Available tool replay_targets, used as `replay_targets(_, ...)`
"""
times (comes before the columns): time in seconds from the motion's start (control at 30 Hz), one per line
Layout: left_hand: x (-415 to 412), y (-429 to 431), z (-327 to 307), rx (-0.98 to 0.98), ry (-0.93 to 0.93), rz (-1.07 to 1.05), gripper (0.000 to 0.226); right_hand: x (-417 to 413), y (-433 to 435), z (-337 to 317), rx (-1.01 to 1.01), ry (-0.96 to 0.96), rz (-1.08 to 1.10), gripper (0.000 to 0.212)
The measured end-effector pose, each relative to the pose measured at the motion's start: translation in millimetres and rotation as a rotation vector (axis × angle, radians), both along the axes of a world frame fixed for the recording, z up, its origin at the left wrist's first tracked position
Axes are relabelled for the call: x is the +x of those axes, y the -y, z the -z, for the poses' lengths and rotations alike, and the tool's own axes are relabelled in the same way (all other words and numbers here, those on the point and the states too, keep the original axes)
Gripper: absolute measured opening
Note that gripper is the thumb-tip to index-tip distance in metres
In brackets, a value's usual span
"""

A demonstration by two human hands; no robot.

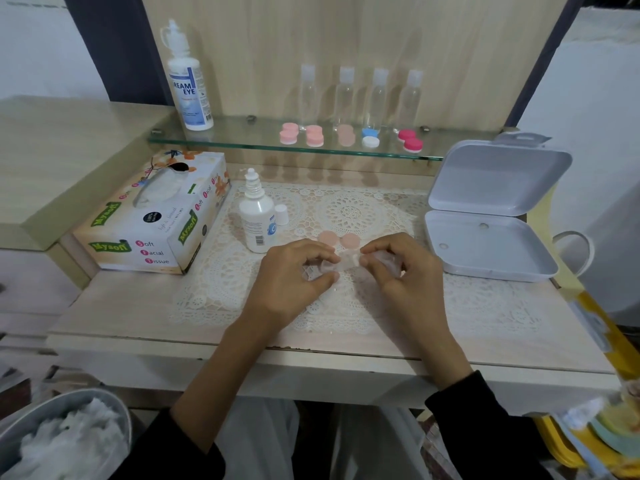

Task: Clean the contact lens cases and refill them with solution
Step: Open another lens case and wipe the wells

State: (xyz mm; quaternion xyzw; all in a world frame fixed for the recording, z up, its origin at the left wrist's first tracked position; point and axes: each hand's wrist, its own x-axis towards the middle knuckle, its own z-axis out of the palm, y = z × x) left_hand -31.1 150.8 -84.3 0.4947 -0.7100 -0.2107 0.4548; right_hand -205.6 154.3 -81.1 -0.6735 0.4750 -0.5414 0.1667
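Observation:
A clear contact lens case (346, 262) is held over the lace mat (467, 303) between both hands. My left hand (294, 282) pinches its left end with thumb and fingers. My right hand (405, 271) pinches the right end. Its two peach caps (339, 240) lie on the mat just behind. A small white solution bottle (257, 220) stands open to the left, its white cap (282, 214) beside it. Several closed lens cases (349, 136) sit in a row on the glass shelf (242, 142).
A tissue box (156, 216) lies at the left. An open white hinged box (491, 223) sits at the right. A large solution bottle (188, 84) and several clear empty bottles (360, 95) stand on the shelf. A bin with used tissues (59, 441) is at lower left.

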Motion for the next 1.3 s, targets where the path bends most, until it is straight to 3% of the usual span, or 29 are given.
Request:
replay_targets(0.33,1,1,0,-0.049,0.029,0.0,0.022,-2,-3,-4,0.008,0.069,-0.007,0.015)
replay_targets(0.6,4,-1,-5,-0.206,-0.028,-0.061,0.021,-1,-10,-5,0.111,0.153,-0.121,0.014)
replay_targets(0.77,6,-1,-10,-0.115,-0.154,-0.043,0.025,5,-18,-6,0.124,0.176,-0.163,0.014)
replay_targets(0.93,24,-7,-18,-0.002,-0.143,0.081,0.023,24,-29,-9,0.124,0.219,-0.246,0.016)
replay_targets(1.3,120,-44,-22,-0.047,-0.072,-0.104,0.023,97,-46,-9,0.128,0.215,-0.468,0.014)
